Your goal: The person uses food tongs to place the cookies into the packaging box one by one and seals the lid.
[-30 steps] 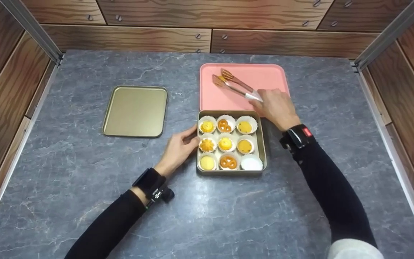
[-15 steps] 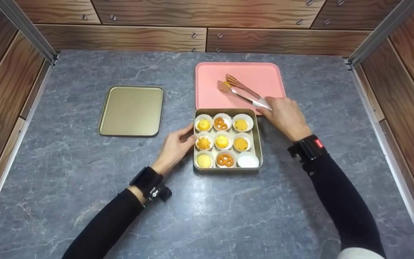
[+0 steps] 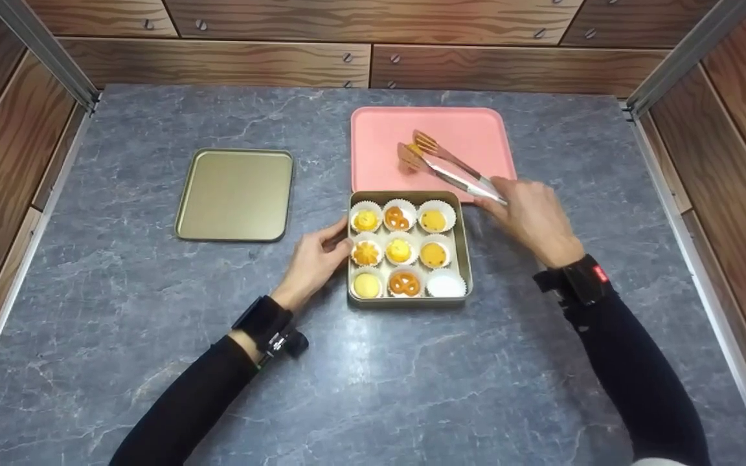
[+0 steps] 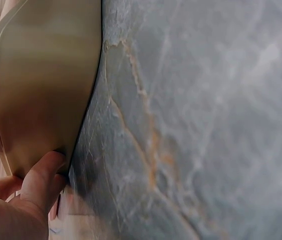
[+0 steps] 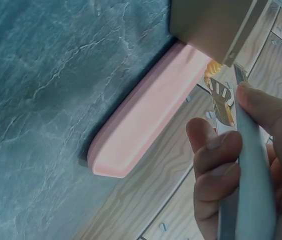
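My right hand (image 3: 535,217) grips the handle end of a pair of tongs (image 3: 457,178), whose slotted tips are over the pink tray (image 3: 373,175). Between those tips sits a small yellow cookie (image 3: 416,148), partly hidden; in the right wrist view the cookie (image 5: 212,69) looks ridged. A gold tin (image 3: 468,259) stands in front of the tray, holding rows of white paper cups with yellow cookies and pretzels. Only white shows in the near right paper cup (image 3: 446,283). My left hand (image 3: 313,262) touches the tin's left side, its fingertips (image 4: 53,160) against the wall.
The gold lid (image 3: 236,194) lies flat on the grey marbled table (image 3: 250,401), left of the tin. Wood-patterned panels (image 3: 217,61) close off the back and both sides. The tin's far wall stands close to the tray's near edge.
My right hand has drawn back toward the right and nearer to me with the tongs, and the yellow cookie has shifted rightward with their tips. My left hand has stayed at the tin.
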Available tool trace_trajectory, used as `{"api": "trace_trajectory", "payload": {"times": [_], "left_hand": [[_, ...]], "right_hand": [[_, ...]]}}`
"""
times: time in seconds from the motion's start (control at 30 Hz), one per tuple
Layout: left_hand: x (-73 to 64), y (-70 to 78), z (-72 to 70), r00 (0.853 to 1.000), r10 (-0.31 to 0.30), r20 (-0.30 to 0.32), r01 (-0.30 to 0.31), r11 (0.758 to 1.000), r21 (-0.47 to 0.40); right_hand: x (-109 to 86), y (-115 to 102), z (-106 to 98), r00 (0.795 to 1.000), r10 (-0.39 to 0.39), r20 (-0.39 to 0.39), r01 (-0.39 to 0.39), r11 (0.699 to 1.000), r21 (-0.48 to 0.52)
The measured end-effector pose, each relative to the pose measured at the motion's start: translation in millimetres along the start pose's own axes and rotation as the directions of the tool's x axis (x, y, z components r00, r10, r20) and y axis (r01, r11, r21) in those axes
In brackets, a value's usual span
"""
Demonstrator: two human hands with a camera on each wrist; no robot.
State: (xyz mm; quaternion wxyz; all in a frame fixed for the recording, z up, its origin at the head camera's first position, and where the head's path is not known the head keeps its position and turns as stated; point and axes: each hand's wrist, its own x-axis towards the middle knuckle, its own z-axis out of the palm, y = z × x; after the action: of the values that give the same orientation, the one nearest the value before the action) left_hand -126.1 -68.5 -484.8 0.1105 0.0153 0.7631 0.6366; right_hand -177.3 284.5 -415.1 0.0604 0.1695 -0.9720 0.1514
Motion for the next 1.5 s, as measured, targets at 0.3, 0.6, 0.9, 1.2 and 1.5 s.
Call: {"api": "trace_trajectory", "payload": {"times": [0.3,0.6,0.9,1.2,1.5], "left_hand": [[0.6,0.6,-1.6,1.0,0.014,0.004,-0.014,1.0,-0.001],[-1.0,-1.6,-0.3,1.0,0.022,-0.002,-0.022,1.0,0.012],[-0.5,-2.4,1.3,1.0,0.021,-0.022,-0.02,0.999,0.034],[-0.9,-1.8,-0.8,1.0,0.013,-0.006,-0.013,1.0,0.028],[-0.1,-0.6,0.0,1.0,0.018,-0.002,-0.018,1.0,0.003]], "right_hand": [[-28.0,-1.6,-19.9,0.997,-0.052,-0.062,0.052,0.999,-0.005],[-62.2,3.5,-33.9,0.994,-0.077,-0.079,0.08,0.996,0.034],[-96.0,11.8,-49.9,0.993,-0.098,-0.073,0.101,0.994,0.032],[-121.0,14.8,-59.1,0.99,-0.131,-0.048,0.133,0.99,0.041],[-133.5,13.7,-70.7,0.991,-0.132,0.024,0.132,0.991,0.016]]}}
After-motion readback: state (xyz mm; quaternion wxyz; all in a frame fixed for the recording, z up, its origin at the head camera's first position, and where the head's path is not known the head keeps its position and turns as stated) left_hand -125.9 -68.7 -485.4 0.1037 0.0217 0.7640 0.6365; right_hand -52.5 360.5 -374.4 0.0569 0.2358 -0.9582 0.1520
